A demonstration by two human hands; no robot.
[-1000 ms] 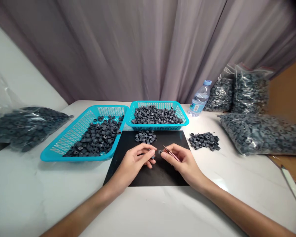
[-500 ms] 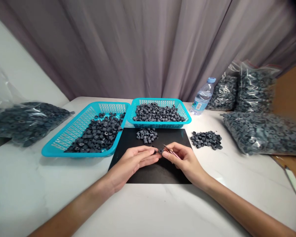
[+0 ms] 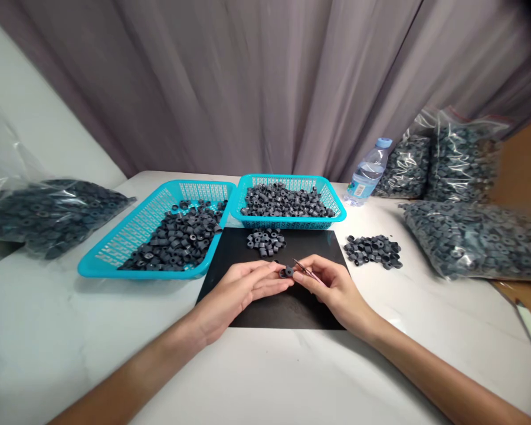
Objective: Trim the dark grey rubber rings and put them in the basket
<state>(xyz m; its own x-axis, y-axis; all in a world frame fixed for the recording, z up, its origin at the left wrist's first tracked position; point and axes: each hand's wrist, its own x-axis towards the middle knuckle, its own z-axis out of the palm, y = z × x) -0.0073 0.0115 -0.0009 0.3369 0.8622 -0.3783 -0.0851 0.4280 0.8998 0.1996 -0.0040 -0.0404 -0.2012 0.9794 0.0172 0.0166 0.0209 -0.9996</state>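
Over the black mat (image 3: 287, 310), my two hands meet at the fingertips. Small dark grey ring-shaped rubber parts (image 3: 289, 271) sit at the fingers of my left hand (image 3: 248, 286), which is closed on them. My right hand (image 3: 330, 282) grips a pair of thin tweezers (image 3: 308, 271) with a pinkish handle, tips pointing up and left. Its thumb is beside the rightmost part; whether it presses on it I cannot tell. Just beyond my hands, a small pile of the same parts (image 3: 265, 242) lies on the mat.
A left blue basket (image 3: 91, 268) and a back blue basket (image 3: 292, 219) hold many dark parts. Another loose pile (image 3: 374, 251) lies to the right. Behind it stands a water bottle (image 3: 367, 174). Filled plastic bags (image 3: 478, 236) lie at right, another bag (image 3: 66, 212) at left.
My left fingertips have shifted slightly right, and the dark parts at them now sit closer together. The right hand keeps the tweezers. The whole view has shifted a little.
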